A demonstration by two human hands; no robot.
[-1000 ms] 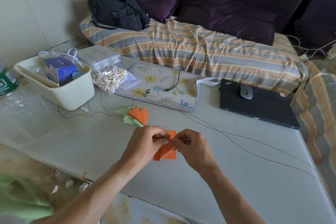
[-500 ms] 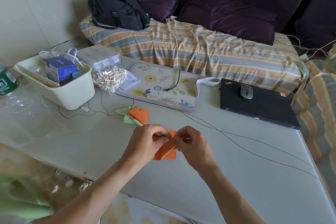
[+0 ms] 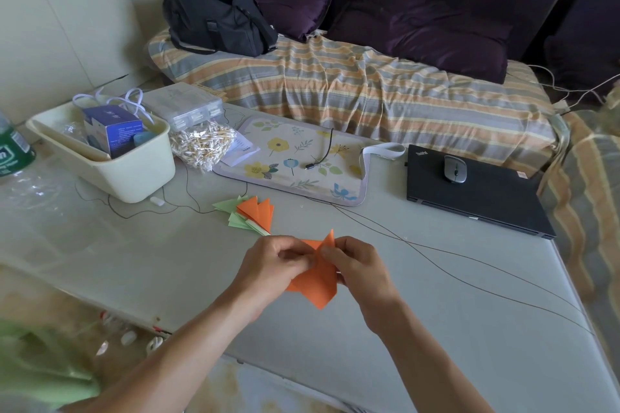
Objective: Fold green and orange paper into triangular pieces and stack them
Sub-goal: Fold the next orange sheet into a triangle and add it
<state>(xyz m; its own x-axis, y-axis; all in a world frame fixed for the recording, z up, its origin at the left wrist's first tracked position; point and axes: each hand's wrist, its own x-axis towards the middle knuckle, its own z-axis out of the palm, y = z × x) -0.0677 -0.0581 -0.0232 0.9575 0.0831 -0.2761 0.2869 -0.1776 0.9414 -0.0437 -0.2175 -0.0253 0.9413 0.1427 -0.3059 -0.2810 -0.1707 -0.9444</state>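
Note:
An orange paper (image 3: 317,285), partly folded, hangs just above the grey table (image 3: 436,329) near its front edge. My left hand (image 3: 275,265) pinches its upper left part and my right hand (image 3: 355,265) pinches its upper right part, thumbs nearly meeting at the fold. A point of the paper sticks up between the hands. Behind them lies a stack of folded triangular pieces (image 3: 250,214), green ones underneath and orange ones on top.
A cream bin (image 3: 134,171) with a blue box stands at the left, a bag of cotton swabs (image 3: 201,147) beside it. A floral pad (image 3: 302,157) lies behind the stack, and a black laptop (image 3: 476,198) with a mouse lies at the right. Thin cables (image 3: 453,265) cross the table.
The orange paper has been turned and refolded between my hands: a point now sticks up and its lower corner hangs further down. The hands stay in the same place.

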